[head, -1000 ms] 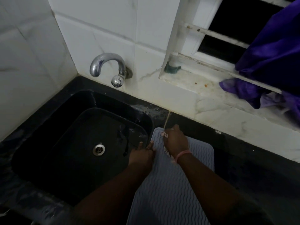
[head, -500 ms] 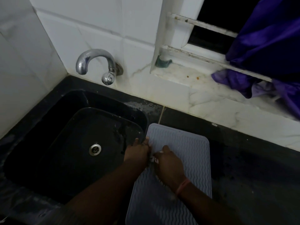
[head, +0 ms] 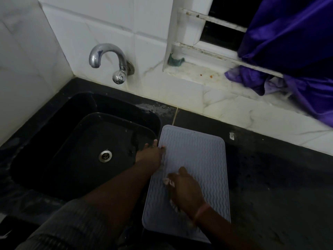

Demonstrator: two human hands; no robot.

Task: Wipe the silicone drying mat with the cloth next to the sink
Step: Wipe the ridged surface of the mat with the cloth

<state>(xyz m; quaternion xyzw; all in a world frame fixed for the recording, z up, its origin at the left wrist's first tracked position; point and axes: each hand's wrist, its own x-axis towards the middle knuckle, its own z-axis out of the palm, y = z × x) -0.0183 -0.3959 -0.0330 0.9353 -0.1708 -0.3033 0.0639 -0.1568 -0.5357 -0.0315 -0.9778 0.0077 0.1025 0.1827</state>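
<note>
Right hand [head: 186, 191] bunches cloth [head: 168, 181] mid-mat [head: 196, 159]; left hand [head: 151, 155] flat, pinning left edge. Risk: mat slides toward sink [head: 86, 141] if pin lifts.

dim room, white tiled wall [head: 108, 24], window [head: 225, 17] behind purple curtain [head: 288, 33]
</note>
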